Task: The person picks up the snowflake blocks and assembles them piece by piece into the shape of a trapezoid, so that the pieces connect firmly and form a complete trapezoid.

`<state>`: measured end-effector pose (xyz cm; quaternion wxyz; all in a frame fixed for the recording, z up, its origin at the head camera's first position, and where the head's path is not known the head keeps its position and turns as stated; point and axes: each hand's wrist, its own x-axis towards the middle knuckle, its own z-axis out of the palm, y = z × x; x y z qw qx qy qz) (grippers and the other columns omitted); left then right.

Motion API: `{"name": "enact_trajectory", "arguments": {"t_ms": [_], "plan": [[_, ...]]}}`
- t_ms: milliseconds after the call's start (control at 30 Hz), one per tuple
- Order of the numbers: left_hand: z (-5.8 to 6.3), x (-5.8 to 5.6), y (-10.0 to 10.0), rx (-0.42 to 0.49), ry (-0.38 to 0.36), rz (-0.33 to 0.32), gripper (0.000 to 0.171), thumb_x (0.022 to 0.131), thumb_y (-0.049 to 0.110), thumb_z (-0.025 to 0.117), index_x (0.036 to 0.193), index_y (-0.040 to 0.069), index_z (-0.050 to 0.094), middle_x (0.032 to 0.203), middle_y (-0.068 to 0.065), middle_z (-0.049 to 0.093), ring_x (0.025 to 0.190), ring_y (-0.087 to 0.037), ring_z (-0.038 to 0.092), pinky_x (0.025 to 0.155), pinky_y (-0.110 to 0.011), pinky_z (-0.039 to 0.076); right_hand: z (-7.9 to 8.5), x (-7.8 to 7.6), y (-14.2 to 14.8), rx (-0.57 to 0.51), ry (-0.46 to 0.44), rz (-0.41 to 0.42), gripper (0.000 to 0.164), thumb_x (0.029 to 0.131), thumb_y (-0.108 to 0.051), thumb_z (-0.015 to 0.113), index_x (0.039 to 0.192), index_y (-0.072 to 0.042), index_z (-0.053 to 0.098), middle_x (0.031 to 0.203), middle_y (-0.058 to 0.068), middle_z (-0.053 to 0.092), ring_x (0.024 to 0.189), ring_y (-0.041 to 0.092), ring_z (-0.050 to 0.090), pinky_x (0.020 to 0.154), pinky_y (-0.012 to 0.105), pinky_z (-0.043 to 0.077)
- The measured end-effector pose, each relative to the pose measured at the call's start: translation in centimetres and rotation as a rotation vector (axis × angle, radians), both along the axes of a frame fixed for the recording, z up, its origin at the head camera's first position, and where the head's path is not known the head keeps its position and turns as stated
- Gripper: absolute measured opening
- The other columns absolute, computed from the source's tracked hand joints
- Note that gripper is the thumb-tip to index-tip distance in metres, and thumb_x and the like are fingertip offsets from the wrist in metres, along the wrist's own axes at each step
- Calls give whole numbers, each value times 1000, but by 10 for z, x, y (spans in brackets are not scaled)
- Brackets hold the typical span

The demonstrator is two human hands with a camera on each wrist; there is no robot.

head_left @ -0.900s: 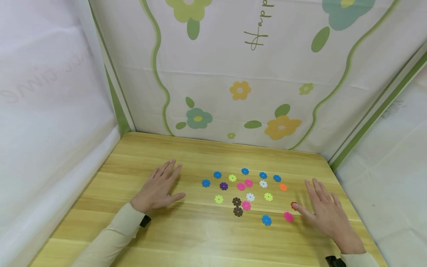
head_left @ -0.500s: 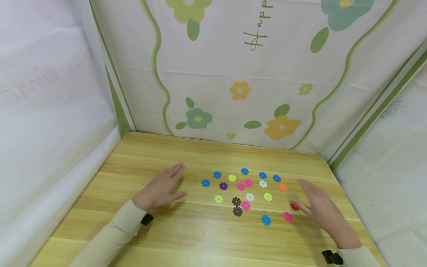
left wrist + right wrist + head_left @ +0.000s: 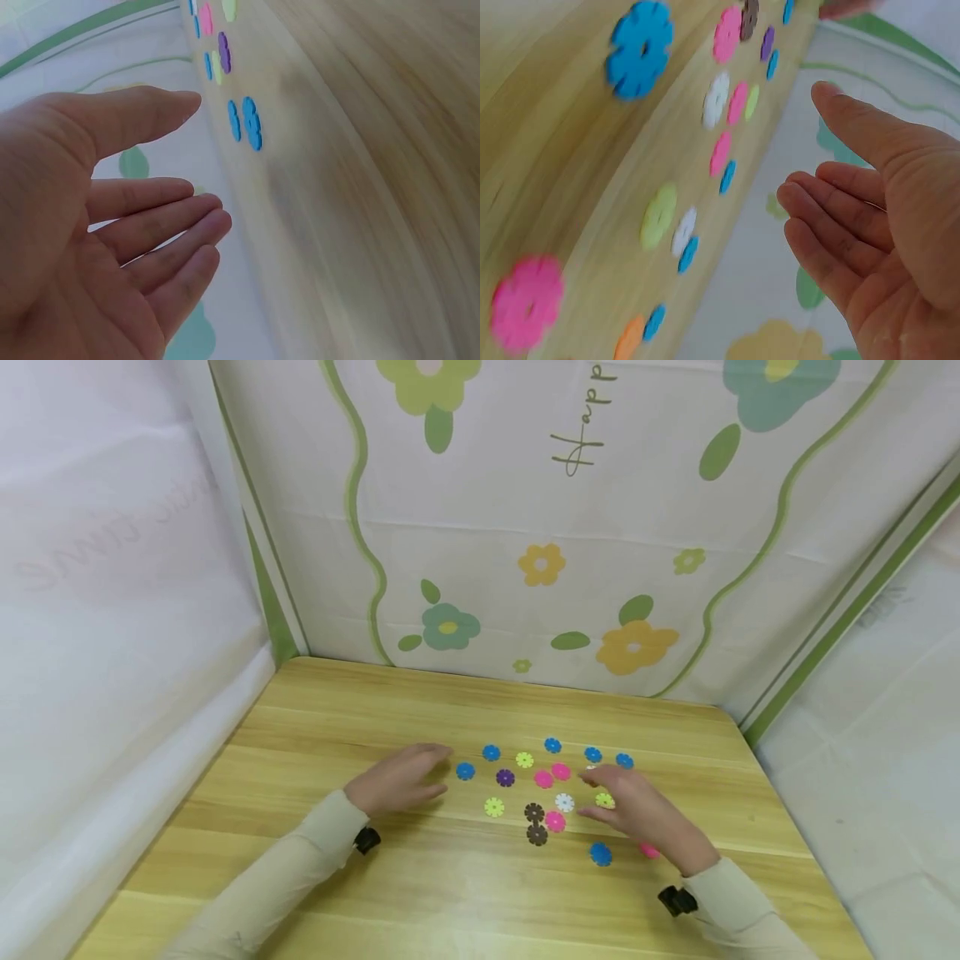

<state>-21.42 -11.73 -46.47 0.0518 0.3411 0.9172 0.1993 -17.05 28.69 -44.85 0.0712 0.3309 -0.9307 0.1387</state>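
Note:
Several small notched plastic discs lie spread on the wooden table. Over the table, left of the discs, my left hand (image 3: 401,781) has its fingers loosely bent and holds nothing; its fingertips are close to a blue disc (image 3: 465,771). My right hand (image 3: 645,814) reaches over the right part of the spread with thumb and fingers apart, its palm bare in the right wrist view. Near its thumb lie a white disc (image 3: 564,802) and a yellow-green disc (image 3: 604,800). In the head view this hand hides the orange disc (image 3: 630,339) and the red one.
Two brown discs (image 3: 536,834) touch each other at the near middle, beside a pink disc (image 3: 555,822). A larger-looking blue disc (image 3: 600,854) lies nearest the front. White flowered cloth (image 3: 480,527) walls in the table (image 3: 337,693) at the back and both sides.
My right hand has moved left from beside the discs to over them. My left hand has moved right, toward the blue disc, and its fingers have bent. The discs stay in place.

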Motion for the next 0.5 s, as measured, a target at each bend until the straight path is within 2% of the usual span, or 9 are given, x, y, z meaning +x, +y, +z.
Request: {"name": "enact_trajectory", "arguments": {"t_ms": [100,200,333,400,500], "plan": [[-1,-6,9,12,-16,-15,54,102,22,72,146,-4,57,149,-22,61,140,-38,58,117,-50,48,-3,-8,-22,3,-104,54,43,89,-21,87,123,-1,73,111,12,78,100,27,75,85,39,64],[-3,-12,18,21,-19,-27,47,101,18,73,140,-4,62,143,-20,66,134,-36,62,114,-48,51,-7,-17,-43,4,-161,109,41,90,-21,86,124,-2,72,114,12,77,102,26,75,87,38,64],[-9,-21,27,29,-5,-49,30,98,13,75,124,-2,71,124,-14,74,115,-28,70,102,-41,59,-15,-26,-66,0,-174,171,38,91,-23,85,122,-3,74,112,10,77,99,23,74,85,34,64],[-12,-24,31,30,-2,-62,21,98,13,75,115,0,73,113,-11,75,103,-24,69,94,-37,60,-19,-29,-77,5,-181,187,36,91,-23,85,120,-4,75,110,9,77,97,22,74,83,32,63],[-16,-28,34,13,3,-65,16,98,15,76,108,3,73,106,-8,72,94,-18,64,87,-33,58,-24,-33,-92,19,-199,200,35,91,-23,85,119,-4,76,109,7,77,95,19,73,82,27,62]]}}
